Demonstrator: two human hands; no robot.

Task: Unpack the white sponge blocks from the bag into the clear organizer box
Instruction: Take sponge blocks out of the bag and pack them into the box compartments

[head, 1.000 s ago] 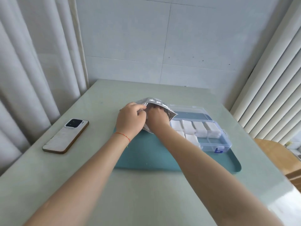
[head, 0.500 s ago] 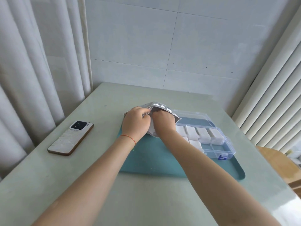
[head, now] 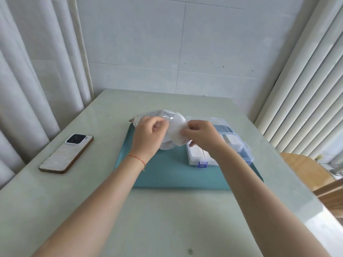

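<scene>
1. My left hand gripped the crinkled silver plastic bag on the teal mat.
2. My right hand pinched a soft white sponge block beside the clear plastic organizer box.
3. That light pinch risked dropping it short of a compartment.

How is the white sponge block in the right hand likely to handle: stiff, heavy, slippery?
The white sponge block is probably light: the right hand holds it aloft by its fingertips alone. It looks soft and matte, so it should compress rather than slip. Its flat faces make rolling unlikely, like the blocks lying flat in the organizer box.
</scene>
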